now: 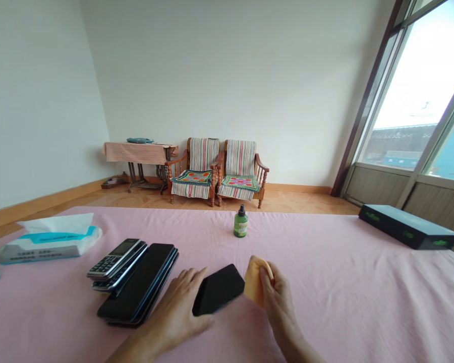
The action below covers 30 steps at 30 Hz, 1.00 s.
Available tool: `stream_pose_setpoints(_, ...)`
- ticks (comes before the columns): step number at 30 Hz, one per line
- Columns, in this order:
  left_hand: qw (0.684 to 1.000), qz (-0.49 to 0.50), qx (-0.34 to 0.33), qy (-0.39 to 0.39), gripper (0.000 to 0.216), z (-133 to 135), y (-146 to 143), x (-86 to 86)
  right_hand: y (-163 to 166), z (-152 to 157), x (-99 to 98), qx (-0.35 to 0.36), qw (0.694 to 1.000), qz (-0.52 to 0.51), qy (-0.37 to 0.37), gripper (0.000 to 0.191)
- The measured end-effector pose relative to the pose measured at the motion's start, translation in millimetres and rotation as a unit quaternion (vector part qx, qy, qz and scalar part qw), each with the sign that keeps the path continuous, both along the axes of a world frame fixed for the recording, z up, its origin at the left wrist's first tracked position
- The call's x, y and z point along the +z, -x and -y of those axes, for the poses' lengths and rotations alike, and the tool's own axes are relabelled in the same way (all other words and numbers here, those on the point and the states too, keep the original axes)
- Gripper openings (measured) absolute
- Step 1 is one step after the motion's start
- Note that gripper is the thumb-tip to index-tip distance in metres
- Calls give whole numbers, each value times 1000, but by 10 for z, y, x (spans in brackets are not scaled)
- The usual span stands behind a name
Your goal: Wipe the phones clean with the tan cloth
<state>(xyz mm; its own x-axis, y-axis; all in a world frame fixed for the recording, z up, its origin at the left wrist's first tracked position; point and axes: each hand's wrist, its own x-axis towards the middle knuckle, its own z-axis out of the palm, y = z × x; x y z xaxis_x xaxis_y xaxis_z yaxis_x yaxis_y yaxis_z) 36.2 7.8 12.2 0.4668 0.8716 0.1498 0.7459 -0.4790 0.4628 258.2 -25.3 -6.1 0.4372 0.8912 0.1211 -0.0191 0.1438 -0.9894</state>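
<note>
A black smartphone (220,289) lies flat on the pink tablecloth (325,282). My left hand (179,307) rests on the cloth with its fingers spread flat, touching the phone's left edge. My right hand (278,297) is closed on a folded yellow cloth (254,286), which touches the phone's right end. Left of my hand sits a stack of black smartphones (142,287), with keypad phones (115,262) piled beside it.
A small green spray bottle (241,222) stands farther back at the middle. A tissue pack (51,238) lies at the far left, a dark flat box (408,227) at the far right. Two wooden chairs (217,171) stand by the wall.
</note>
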Motion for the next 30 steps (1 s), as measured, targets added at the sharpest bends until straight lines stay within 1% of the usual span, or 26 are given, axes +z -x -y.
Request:
stream_pose_setpoints(1,1000,0,1,1,76,6,-9,5,-18,-6,17,-23,998,50,-15,41)
stream_pose_setpoints(3,1000,5,-2,-4,75,9,-30,5,-30,-19,57,-46,985,157,-53,39)
stream_pose_setpoints(5,1000,15,-6,-16,76,5,-56,-4,-2,-35,85,-40,964,247,-90,32)
stream_pose_setpoints(7,999,26,-6,-30,76,5,-88,-14,61,-50,89,-16,950,293,-110,25)
stream_pose_setpoints(10,998,37,-5,-47,73,42,-148,-9,175,-55,75,22,944,310,-114,18)
stream_pose_setpoints(12,998,39,-5,-52,66,91,-187,10,220,-42,81,27,943,312,-111,18)
stream_pose_setpoints(14,998,37,-3,-48,58,144,-218,32,212,-22,105,9,946,307,-101,21)
stream_pose_setpoints(16,999,34,1,-39,54,188,-235,47,146,-6,136,-24,950,298,-84,27)
stream_pose_setpoints(20,999,29,7,-17,57,227,-233,51,-84,-6,171,-87,955,279,-46,40)
stream_pose_setpoints(23,1000,20,9,0,65,230,-216,59,-220,-47,177,-104,955,275,-31,43)
stream_pose_setpoints(26,1000,11,11,19,78,231,-199,85,-236,-120,185,-78,953,292,-25,41)
stream_pose_setpoints(30,999,1,12,34,81,243,-190,120,-122,-237,188,-33,938,345,-23,33)
